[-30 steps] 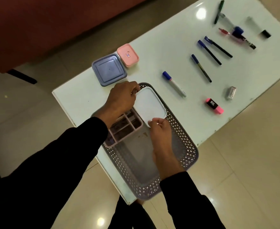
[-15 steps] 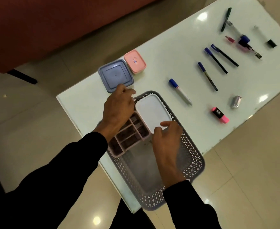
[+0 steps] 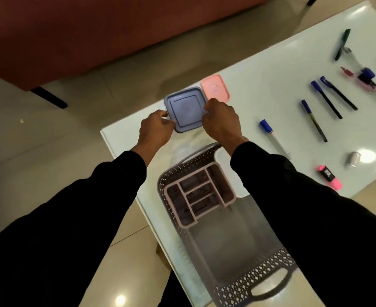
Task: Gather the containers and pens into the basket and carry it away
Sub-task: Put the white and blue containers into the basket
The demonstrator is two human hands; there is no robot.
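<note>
A square blue-lidded container [image 3: 186, 108] sits near the table's far left corner. My left hand [image 3: 156, 129] grips its left edge and my right hand [image 3: 221, 120] grips its right edge. A small pink container [image 3: 215, 87] lies just behind it, touching. The grey perforated basket [image 3: 269, 282] stands near me on the table, holding a pink divided tray [image 3: 201, 193] and a white container [image 3: 223, 157] partly hidden under my right sleeve. Several pens lie to the right, among them a white marker with a blue cap [image 3: 273, 138] and a pink highlighter [image 3: 330, 179].
The white table [image 3: 271, 80] ends just left of the blue container and along the basket's left side. A small silver object [image 3: 352, 158] lies near the highlighter. A dark red piece of furniture [image 3: 94, 41] stands beyond the table on the tiled floor.
Both hands have left the white container in the basket and reached forward to the blue container, closing on its two sides. The camera has moved closer.
</note>
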